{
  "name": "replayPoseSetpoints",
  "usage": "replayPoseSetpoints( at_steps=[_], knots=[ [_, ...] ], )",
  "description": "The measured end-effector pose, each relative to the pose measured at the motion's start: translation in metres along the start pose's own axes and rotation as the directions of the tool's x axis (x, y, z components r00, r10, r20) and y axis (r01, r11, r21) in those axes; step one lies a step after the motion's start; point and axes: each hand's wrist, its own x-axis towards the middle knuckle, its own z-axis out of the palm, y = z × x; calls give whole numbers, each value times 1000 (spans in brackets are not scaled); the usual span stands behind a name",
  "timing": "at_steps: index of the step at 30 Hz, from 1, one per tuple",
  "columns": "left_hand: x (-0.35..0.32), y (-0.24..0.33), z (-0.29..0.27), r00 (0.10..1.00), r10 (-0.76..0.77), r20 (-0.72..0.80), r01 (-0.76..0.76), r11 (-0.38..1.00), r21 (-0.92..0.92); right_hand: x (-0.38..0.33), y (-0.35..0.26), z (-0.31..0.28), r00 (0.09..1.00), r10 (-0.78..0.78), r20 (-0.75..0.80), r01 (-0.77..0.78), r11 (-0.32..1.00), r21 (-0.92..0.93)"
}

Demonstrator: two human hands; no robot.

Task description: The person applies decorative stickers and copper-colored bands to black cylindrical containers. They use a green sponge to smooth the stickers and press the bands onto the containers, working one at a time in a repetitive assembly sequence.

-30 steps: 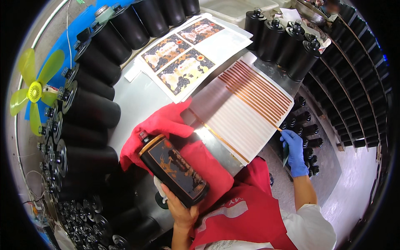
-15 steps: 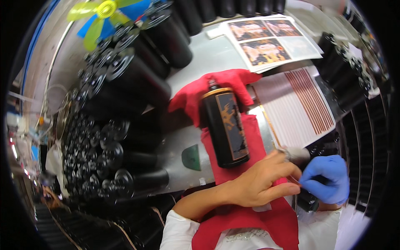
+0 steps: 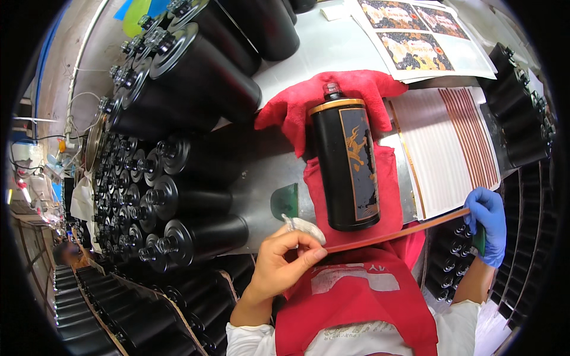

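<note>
A long copper-red strip (image 3: pixel 398 235) stretches between my hands, close to the base of a black bottle. My bare left hand (image 3: pixel 282 270) pinches one end; a white wrap (image 3: pixel 306 228) covers one of its fingers. My right hand (image 3: pixel 488 222), in a blue glove, grips the other end, and a dark green piece (image 3: pixel 478 238) shows at its palm. The bottle (image 3: pixel 332 172) lies on red cloth (image 3: pixel 389 178), neck pointing away from me. It has a gold shoulder ring and a dark panel (image 3: pixel 359 160) with gold figures.
Right of the bottle lies a sheet of copper strips (image 3: pixel 433 148); beyond it are printed picture sheets (image 3: pixel 409 53). A green scraper (image 3: pixel 285 203) rests on the metal table (image 3: pixel 255 178). Many black bottles (image 3: pixel 202 71) crowd the left, with more at the right (image 3: pixel 516 113).
My hands, close together before, are now far apart: the left moved left, the right slightly up and right. The strip now spans between them. The whole view has shifted.
</note>
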Motion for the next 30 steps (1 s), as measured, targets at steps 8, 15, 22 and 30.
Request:
replayPoseSetpoints(
  at_steps=[8, 15, 22, 30],
  knots=[
    [17, -5, 21, 988, 5, -157, 3, 999, 47, 27, 27, -19, 997, 41, -68, -41, 999, 3],
    [20, -7, 28, 976, 47, -213, -26, 994, 102, 34, 35, -21, 993, 79, -85, -81, 997, -18],
    [20, -13, 30, 972, 38, -231, -22, 997, 70, 41, 38, -24, 996, 66, -67, -68, 997, -33],
    [27, -32, 37, 978, -2, -211, -33, 986, -162, 45, 35, -19, 992, 103, -67, -110, 989, -102]
  ],
)
